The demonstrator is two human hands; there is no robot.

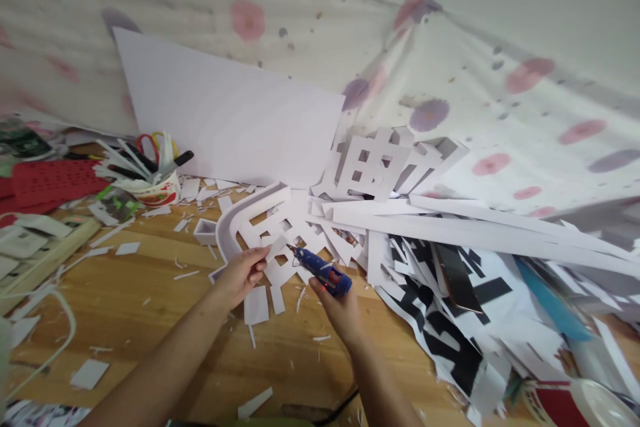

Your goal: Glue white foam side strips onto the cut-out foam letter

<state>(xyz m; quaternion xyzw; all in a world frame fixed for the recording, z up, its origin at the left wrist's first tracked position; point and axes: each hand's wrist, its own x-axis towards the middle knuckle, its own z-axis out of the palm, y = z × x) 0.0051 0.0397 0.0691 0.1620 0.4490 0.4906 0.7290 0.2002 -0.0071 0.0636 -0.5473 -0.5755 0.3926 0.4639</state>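
My right hand [340,303] is wrapped round a blue hot glue gun [320,268], its nozzle pointing left and away from me. Between the thumb and fingers of my left hand [246,275] is a small white board piece [276,249], close to the nozzle tip; I cannot tell whether they touch. Just beyond both hands lies a white cut-out character [265,217] with square openings, a curved raised strip [225,227] standing along its left edge. A loose white rectangle [257,305] lies on the table below it.
A tub of tools and white sticks [155,188] stands at back left. White cut-out shapes [373,163] lean at the back. Long white strips [425,227], black-and-white printed sheets and a phone [456,277] lie right. Scraps litter the wooden table [165,320]; a cord runs below my right hand.
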